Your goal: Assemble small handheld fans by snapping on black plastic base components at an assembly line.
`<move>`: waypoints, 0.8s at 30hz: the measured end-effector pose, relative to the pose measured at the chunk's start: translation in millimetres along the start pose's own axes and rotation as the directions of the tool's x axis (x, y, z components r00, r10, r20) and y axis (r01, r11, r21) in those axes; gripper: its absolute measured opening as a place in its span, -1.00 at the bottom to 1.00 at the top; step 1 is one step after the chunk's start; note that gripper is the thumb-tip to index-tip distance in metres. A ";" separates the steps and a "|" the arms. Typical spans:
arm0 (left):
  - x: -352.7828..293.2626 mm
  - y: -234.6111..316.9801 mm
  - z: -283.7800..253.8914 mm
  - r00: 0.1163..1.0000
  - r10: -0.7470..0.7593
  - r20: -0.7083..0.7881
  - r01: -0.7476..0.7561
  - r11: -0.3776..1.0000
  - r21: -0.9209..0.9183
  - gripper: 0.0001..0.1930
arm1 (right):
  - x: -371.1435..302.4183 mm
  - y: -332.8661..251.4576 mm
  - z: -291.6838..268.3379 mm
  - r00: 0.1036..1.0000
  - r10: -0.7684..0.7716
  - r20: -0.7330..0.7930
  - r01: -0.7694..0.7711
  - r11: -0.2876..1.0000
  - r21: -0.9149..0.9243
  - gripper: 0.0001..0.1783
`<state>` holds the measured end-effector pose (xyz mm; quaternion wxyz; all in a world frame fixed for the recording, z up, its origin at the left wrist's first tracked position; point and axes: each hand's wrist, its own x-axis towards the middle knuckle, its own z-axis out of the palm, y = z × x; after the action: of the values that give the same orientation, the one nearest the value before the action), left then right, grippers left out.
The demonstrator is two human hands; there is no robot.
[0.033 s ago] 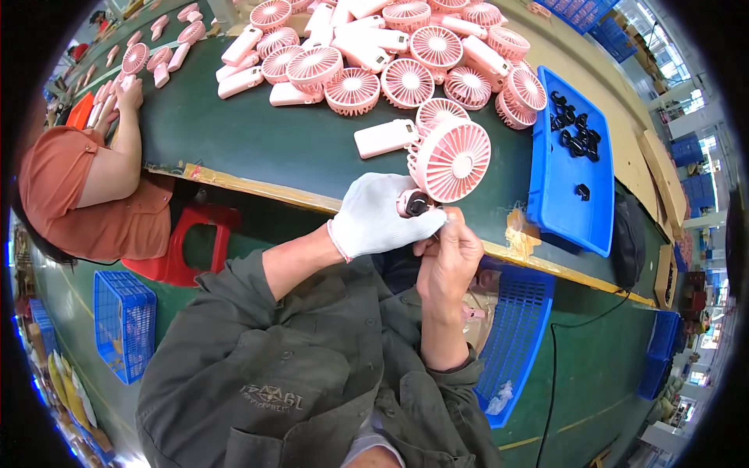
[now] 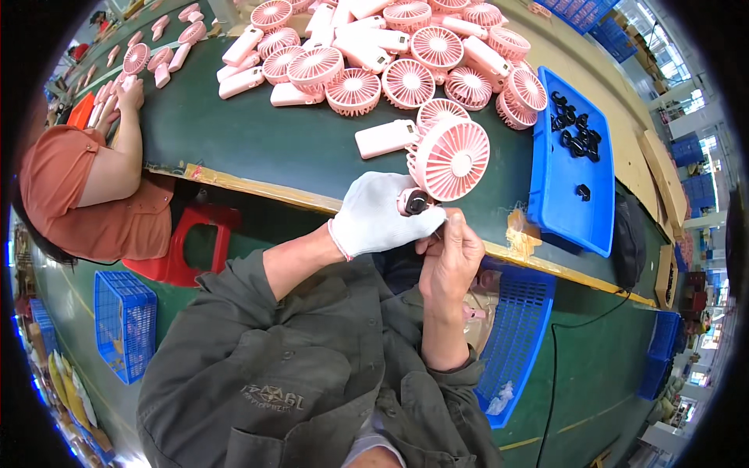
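Observation:
In its white glove, my left hand (image 2: 384, 214) is wrapped round the handle of a pink handheld fan (image 2: 459, 160). The fan's round slatted head points away from me, over the table edge. A black piece (image 2: 416, 202) sits at the handle's end, facing up. My bare right hand (image 2: 452, 257) is close beside the glove's fingertips, thumb and fingers pinched together. What they pinch is too small to make out. Just beyond my hands, another pink fan (image 2: 386, 139) lies on the green table.
Many pink fans (image 2: 355, 91) are piled at the back of the table (image 2: 257, 140). To the right stands a blue tray (image 2: 573, 222) with black parts (image 2: 581, 144). A blue basket (image 2: 515, 335) is below the table edge. At left, a person in orange (image 2: 94, 187) handles fans.
The black piece at the handle's end appears slightly turned. My right hand has shifted a little; the left stays nearly in place.

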<state>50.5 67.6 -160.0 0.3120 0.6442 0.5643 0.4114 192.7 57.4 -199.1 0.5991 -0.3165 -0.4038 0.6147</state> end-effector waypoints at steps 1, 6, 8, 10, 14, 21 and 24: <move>-0.4 -4.2 1.4 0.998 -0.042 -0.039 0.040 0.998 -0.039 -0.69 | 0.6 1.1 -1.3 1.000 0.009 -0.010 -0.010 0.999 -0.044 -0.62; 0.2 -12.9 9.5 0.998 0.056 -0.042 -0.054 0.997 0.063 -0.71 | 7.1 23.4 -12.6 0.994 -0.094 0.062 0.106 0.963 -0.248 -0.45; 0.5 -0.7 8.1 0.977 -0.138 0.159 0.164 0.973 -0.160 -0.64 | 6.8 25.8 -7.4 0.996 -0.080 0.034 0.084 0.981 -0.175 -0.43; -1.7 -1.8 12.3 0.973 0.095 0.211 -0.018 0.940 -0.340 -0.50 | 2.2 10.7 -5.7 0.982 0.180 0.049 -0.179 0.984 -0.014 -0.35; -5.9 -0.1 17.0 0.757 -0.290 0.586 0.640 0.511 -0.574 -0.29 | 6.3 -2.5 -7.1 0.942 0.323 0.095 -0.331 0.940 0.082 -0.42; -8.0 -2.4 24.8 0.721 -0.314 0.618 0.683 0.472 -0.557 -0.27 | 3.9 -16.9 -9.4 0.964 0.265 0.038 -0.268 0.956 0.117 -0.58; -7.8 8.9 30.9 0.711 -0.330 0.621 0.698 0.437 -0.567 -0.31 | 2.2 -20.0 -13.5 0.989 0.142 -0.036 -0.143 0.989 -0.034 -0.62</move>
<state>81.8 60.4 -168.1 0.7817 0.3062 0.4216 0.3426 213.9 60.3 -187.8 0.5543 -0.3657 -0.3812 0.6432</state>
